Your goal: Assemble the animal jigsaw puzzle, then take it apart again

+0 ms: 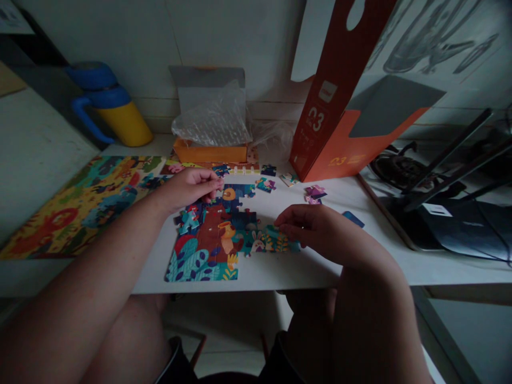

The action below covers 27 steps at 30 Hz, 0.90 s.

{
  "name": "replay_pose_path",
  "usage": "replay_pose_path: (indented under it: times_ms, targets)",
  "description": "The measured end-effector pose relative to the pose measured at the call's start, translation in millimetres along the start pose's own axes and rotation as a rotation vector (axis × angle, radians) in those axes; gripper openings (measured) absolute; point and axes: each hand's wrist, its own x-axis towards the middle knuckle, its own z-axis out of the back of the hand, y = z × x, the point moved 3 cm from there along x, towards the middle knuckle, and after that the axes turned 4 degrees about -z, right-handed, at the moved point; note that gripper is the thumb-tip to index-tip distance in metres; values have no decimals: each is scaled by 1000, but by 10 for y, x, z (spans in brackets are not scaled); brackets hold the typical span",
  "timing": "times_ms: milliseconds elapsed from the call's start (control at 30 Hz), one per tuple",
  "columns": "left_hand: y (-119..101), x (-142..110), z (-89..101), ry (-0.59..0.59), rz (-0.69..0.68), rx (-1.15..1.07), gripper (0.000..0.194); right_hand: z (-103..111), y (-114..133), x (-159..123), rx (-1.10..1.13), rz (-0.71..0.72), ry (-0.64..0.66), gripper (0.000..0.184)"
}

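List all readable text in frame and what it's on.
"03", white: side of the tall orange box.
"03", yellow: its front; print beside it too small.
Unreadable: white label and small print near the white 03; sticker on the black device; top-left paper.

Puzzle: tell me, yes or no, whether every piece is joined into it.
No, loose pieces lie apart from the partly built puzzle, whose edge is uneven.

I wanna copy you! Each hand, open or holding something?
Left hand: curled by the puzzle; can't tell its grip.
Right hand: curled at puzzle's right; can't tell.
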Motion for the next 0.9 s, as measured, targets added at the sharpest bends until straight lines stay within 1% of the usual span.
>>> replay_pose_path:
  times_ms: [167, 300, 467, 567, 767, 900]
  targets:
    - [-17, -5, -5, -1, -2, -12, 37, 3, -3, -2, 3, -7, 16, 19]
    - [16, -1, 3, -3, 4, 0, 37, -5, 3, 5, -22, -7, 36, 18]
    - [44, 5, 12, -6, -3, -5, 34, -54, 82, -8, -29, -26, 82, 19]
    - [42, 8, 5, 2, -3, -6, 32, -136, 184, -18, -47, -2, 121, 19]
    - [43, 10, -1, 1, -2, 31, 32, -386, 410, 24, -117, 130, 184, 15]
    - [53, 8, 5, -9, -7, 32, 31, -485, 487, 61, -156, 146, 196, 16]
